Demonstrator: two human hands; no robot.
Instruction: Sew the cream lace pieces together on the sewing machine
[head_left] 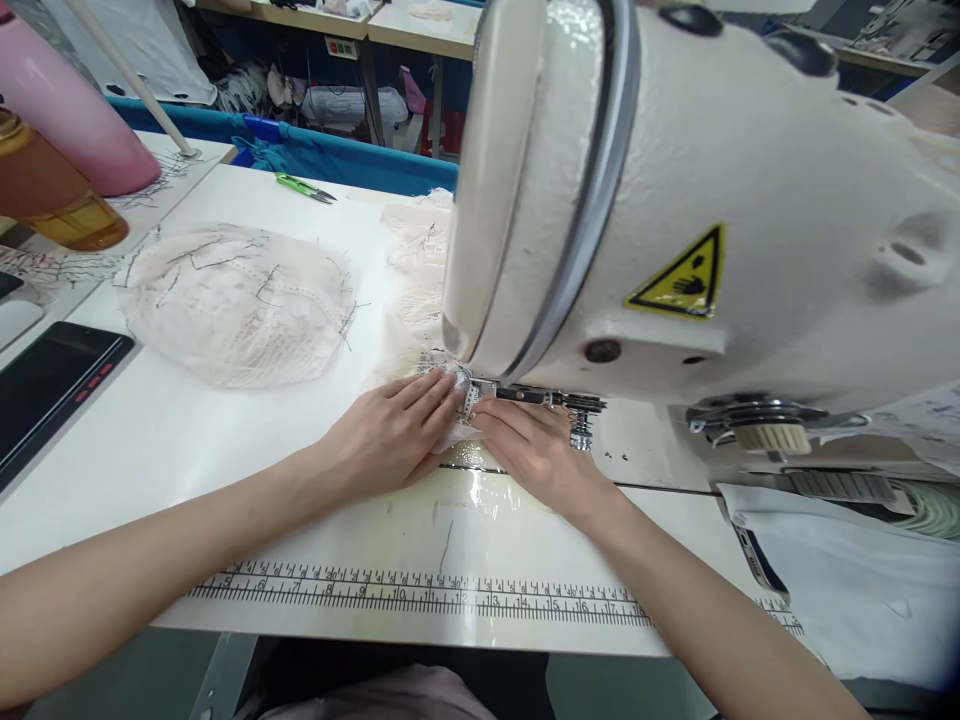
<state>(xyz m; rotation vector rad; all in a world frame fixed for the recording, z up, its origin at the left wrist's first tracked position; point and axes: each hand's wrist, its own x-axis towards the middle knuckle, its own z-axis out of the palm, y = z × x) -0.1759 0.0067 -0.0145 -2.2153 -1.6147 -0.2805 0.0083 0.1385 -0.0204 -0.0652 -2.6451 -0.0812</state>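
A white sewing machine fills the upper right, its head hanging over the table. Under its needle area lies a small piece of pale lace fabric. My left hand lies flat on the fabric's left side, fingers stretched toward the presser foot. My right hand presses the fabric's right side with fingers close together, just in front of the foot. The needle itself is hidden behind the machine head.
A heap of pale lace pieces sits to the left, more lace behind the hands. Green thread snips lie further back. A dark phone, an amber bottle and a pink container stand far left. A printed ruler runs along the front edge.
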